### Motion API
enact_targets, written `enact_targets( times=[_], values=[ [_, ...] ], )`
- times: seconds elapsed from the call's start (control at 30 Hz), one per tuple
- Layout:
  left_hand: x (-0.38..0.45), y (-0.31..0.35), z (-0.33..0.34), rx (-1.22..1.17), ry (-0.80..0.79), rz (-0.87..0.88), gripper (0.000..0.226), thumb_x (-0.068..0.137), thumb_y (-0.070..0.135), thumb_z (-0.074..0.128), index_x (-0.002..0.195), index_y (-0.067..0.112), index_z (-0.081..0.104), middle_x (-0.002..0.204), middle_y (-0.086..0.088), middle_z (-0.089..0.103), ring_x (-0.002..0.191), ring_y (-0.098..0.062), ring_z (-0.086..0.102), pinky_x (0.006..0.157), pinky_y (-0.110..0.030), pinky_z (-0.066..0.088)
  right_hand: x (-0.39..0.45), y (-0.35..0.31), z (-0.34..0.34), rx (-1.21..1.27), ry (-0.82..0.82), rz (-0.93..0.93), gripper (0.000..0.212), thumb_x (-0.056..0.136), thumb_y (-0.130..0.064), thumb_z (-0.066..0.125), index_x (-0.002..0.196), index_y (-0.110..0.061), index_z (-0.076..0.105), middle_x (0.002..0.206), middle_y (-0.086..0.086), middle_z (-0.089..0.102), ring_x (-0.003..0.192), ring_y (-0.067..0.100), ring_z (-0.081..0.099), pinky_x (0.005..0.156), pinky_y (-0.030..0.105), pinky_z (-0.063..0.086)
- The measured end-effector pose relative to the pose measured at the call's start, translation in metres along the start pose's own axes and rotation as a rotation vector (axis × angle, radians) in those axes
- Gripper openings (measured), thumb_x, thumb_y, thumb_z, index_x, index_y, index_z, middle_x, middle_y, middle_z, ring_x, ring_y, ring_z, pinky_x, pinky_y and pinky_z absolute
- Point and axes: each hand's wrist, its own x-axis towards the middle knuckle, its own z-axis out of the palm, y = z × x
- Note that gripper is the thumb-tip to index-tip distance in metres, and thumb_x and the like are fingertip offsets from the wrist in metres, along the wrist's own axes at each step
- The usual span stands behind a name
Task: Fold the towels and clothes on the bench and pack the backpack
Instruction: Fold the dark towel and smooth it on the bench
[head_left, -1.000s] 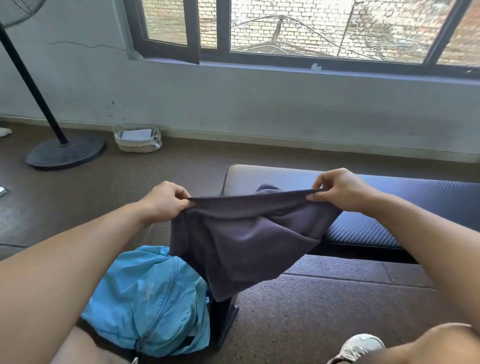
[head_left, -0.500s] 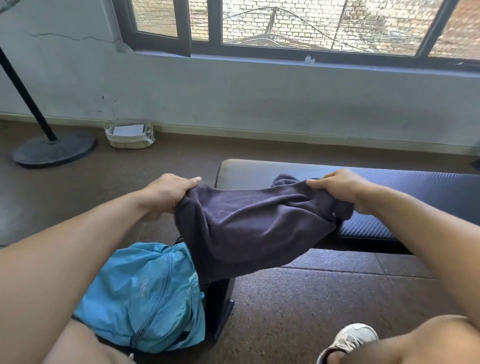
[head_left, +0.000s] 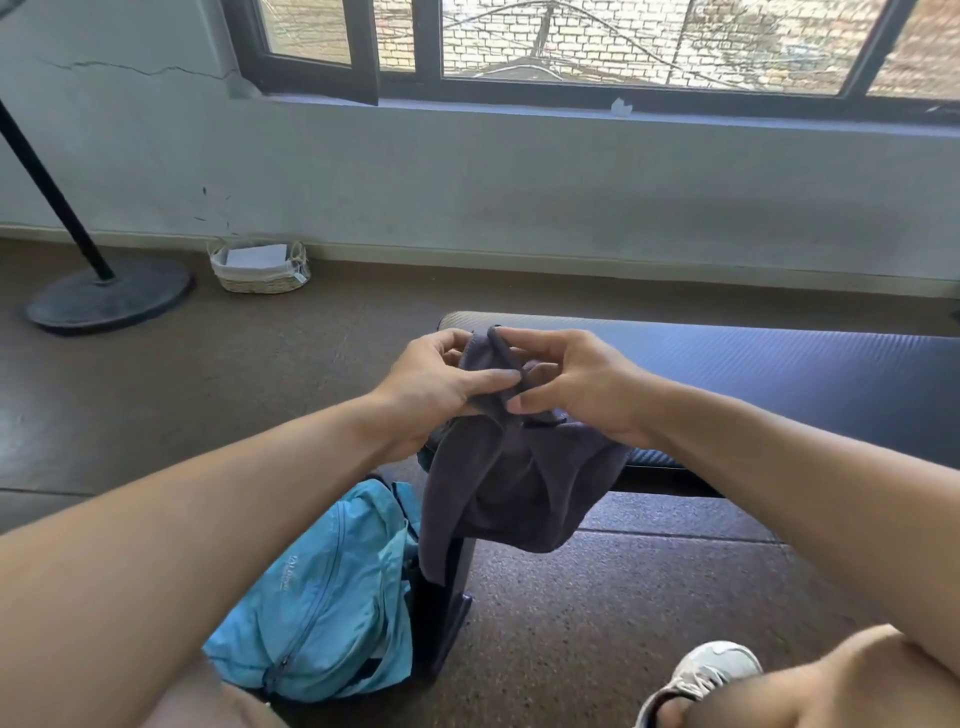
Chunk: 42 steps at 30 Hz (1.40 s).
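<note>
- The place was a bare room with a brown floor (head_left: 649, 597), a grey wall under a wide window (head_left: 623, 47), and one long dark padded bench (head_left: 779, 374) crossing the right side of the view.
- One dark grey cloth (head_left: 519, 483), a towel or a soft garment (the view did not let me decide which), hung in the air in front of the near end of the bench, its lower part drooping beside the bench leg.
- The left hand (head_left: 436, 384) pinched the upper edge of the cloth between thumb and forefinger, with the other fingers curled behind it.
- The right hand (head_left: 576, 384) grasped the same upper edge, fingers bent around the fabric, so that both hands almost touched each other.
- I judge that the two corners were brought together like this to make a fold in half; the hanging weight kept the two layers straight.
- One light blue backpack (head_left: 322, 597) lay on the floor under the left forearm, just beside the bench leg; its zip looked closed, so packing was probably not yet started.
- The bag was near, I think, so that each folded piece could go down into it without standing up.
- On the visible top of the bench I could count no other cloth.
- Further away stood one fan stand (head_left: 104, 296) with a round base and one small wicker basket (head_left: 260, 270) by the wall.
- One pale shoe (head_left: 711, 675) showed at the bottom edge.
</note>
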Motion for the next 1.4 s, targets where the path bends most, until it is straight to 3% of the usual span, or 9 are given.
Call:
enact_targets(
  times=[0.07,0.17,0.3,0.47,0.77,0.93,1.13,1.27,1.4],
  values=[
    [0.001,-0.002,0.0,0.034,0.041,0.017,0.029,0.076,0.001,0.083,0.099,0.007,0.066,0.095,-0.013,0.072,0.082,-0.018,0.072,0.07,-0.032,0.063,0.001,0.002,-0.001,-0.057,-0.016,-0.015,0.071,0.08,0.017,0.07,0.131,-0.032,0.061,0.074,-0.011,0.072,0.077,0.012,0.066,0.081,0.035,0.057],
    [0.004,0.001,-0.001,-0.042,0.03,-0.01,0.021,0.082,-0.006,0.075,0.098,0.005,0.066,0.088,-0.01,0.073,0.078,-0.018,0.072,0.069,-0.031,0.063,0.002,0.002,-0.001,-0.211,0.054,-0.075,0.072,0.075,0.006,0.08,0.137,-0.024,0.06,0.088,-0.017,0.074,0.084,0.007,0.068,0.083,0.026,0.056],
    [0.01,0.008,-0.003,-0.143,0.037,-0.05,0.014,0.087,-0.007,0.067,0.095,0.004,0.068,0.09,-0.013,0.072,0.08,-0.021,0.07,0.073,-0.033,0.061,0.003,0.008,-0.009,-0.66,0.165,-0.104,0.049,0.07,-0.03,0.088,0.111,-0.036,0.061,0.104,-0.017,0.067,0.102,0.011,0.061,0.09,0.03,0.047],
    [0.015,0.006,-0.012,-0.092,0.168,-0.062,0.017,0.082,-0.009,0.064,0.086,0.007,0.068,0.087,-0.015,0.067,0.072,-0.021,0.063,0.074,-0.035,0.058,0.001,0.012,-0.022,-0.759,0.243,-0.036,0.017,0.087,-0.044,0.074,0.084,-0.029,0.068,0.077,-0.019,0.059,0.078,0.002,0.053,0.07,0.02,0.038],
    [0.014,0.004,-0.017,-0.091,0.13,-0.044,0.02,0.086,0.001,0.074,0.105,-0.001,0.072,0.091,-0.01,0.073,0.071,-0.014,0.07,0.069,-0.026,0.061,-0.007,-0.016,-0.003,0.134,0.134,-0.064,0.01,0.1,-0.011,0.06,0.109,-0.012,0.056,0.053,0.003,0.059,0.044,0.017,0.06,0.044,0.028,0.053],
    [0.006,0.008,-0.011,-0.149,0.053,-0.024,0.02,0.088,0.001,0.071,0.107,-0.003,0.069,0.089,-0.011,0.073,0.073,-0.017,0.073,0.072,-0.03,0.063,-0.008,-0.023,-0.008,0.288,-0.031,-0.034,0.028,0.1,0.008,0.043,0.118,-0.001,0.062,0.09,0.011,0.07,0.075,0.03,0.074,0.061,0.036,0.061],
    [0.001,0.012,-0.011,-0.21,0.011,-0.029,0.006,0.091,0.0,0.067,0.096,0.004,0.07,0.087,-0.011,0.074,0.072,-0.019,0.074,0.07,-0.029,0.063,-0.012,-0.021,-0.003,-0.063,0.018,-0.127,0.035,0.089,0.019,0.05,0.112,-0.005,0.061,0.097,0.014,0.074,0.082,0.026,0.076,0.066,0.031,0.062],
    [-0.003,0.013,-0.011,-0.201,-0.048,-0.057,0.016,0.094,0.007,0.066,0.108,0.0,0.07,0.094,-0.013,0.076,0.076,-0.02,0.075,0.076,-0.031,0.063,-0.011,-0.017,0.0,-0.501,0.253,-0.267,0.014,0.084,-0.022,0.079,0.081,-0.021,0.066,0.067,0.001,0.068,0.054,0.007,0.059,0.056,0.023,0.05],
    [-0.006,0.015,-0.013,-0.196,-0.127,-0.085,0.019,0.096,0.007,0.063,0.112,0.001,0.07,0.104,-0.016,0.076,0.09,-0.024,0.075,0.086,-0.034,0.061,-0.004,-0.013,-0.008,-0.77,0.385,-0.484,0.019,0.079,-0.036,0.082,0.075,-0.029,0.065,0.082,-0.012,0.059,0.083,0.008,0.052,0.075,0.023,0.044]
  ],
)
